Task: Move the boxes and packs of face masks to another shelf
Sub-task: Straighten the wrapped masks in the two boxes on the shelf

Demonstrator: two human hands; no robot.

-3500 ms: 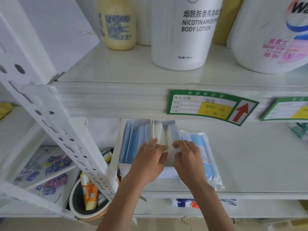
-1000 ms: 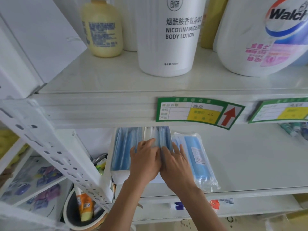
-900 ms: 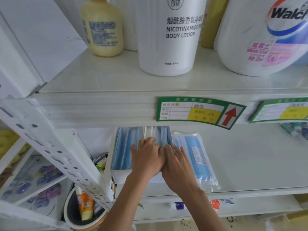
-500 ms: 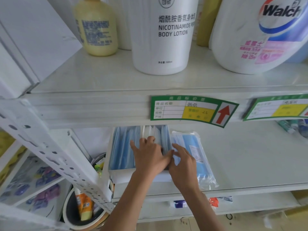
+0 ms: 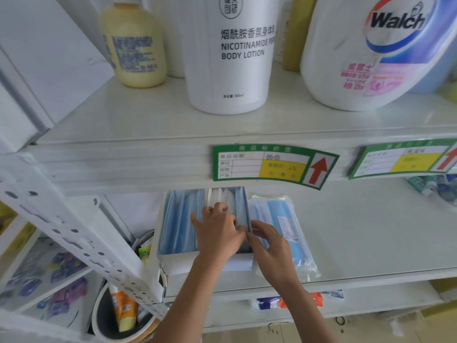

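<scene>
An open white box [image 5: 178,264] stands at the left end of the lower shelf [image 5: 371,233], filled with upright blue face masks [image 5: 178,219]. My left hand [image 5: 217,231] rests on the masks inside the box, fingertips bent down among them and thumb spread to the left. My right hand [image 5: 272,248] is at the box's right wall, fingers curled round its edge. A clear pack of blue masks [image 5: 284,219] lies flat just right of the box, partly under my right hand.
The upper shelf [image 5: 148,120] carries a yellow bottle [image 5: 133,45], a white body lotion bottle [image 5: 232,53] and a large Walch jug [image 5: 371,58]. Green price tags [image 5: 272,164] hang on its front edge. A perforated upright [image 5: 74,233] and a bucket [image 5: 118,315] are at lower left.
My right hand has slid off the masks in the box to its right wall, beside the pack. My left hand stays on the masks, its thumb now spread out.
</scene>
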